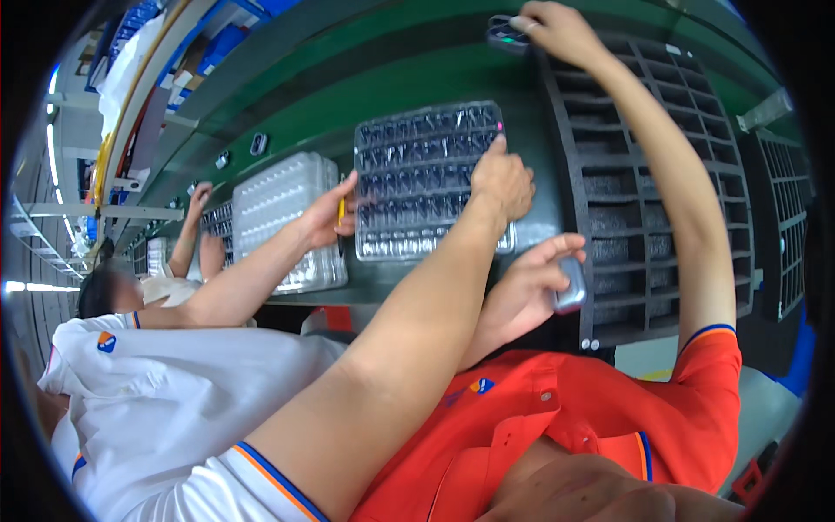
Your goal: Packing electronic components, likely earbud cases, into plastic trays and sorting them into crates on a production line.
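My left hand is closed around a small rounded grey case with a glossy face, low beside the black divided tray. My right hand reaches far out to the top of the view, its fingers closed on the edge of a small dark device showing a green light. Left of my hands lies a clear plastic tray filled with rows of dark pieces. A co-worker in white has one hand on its right side and the other hand, with a yellow object, at its left edge.
The black divided tray with many compartments stands under my right arm. Stacked clear trays sit to the left. Two small devices lie on the green bench behind them. Another person works farther left. A grid tray stands far right.
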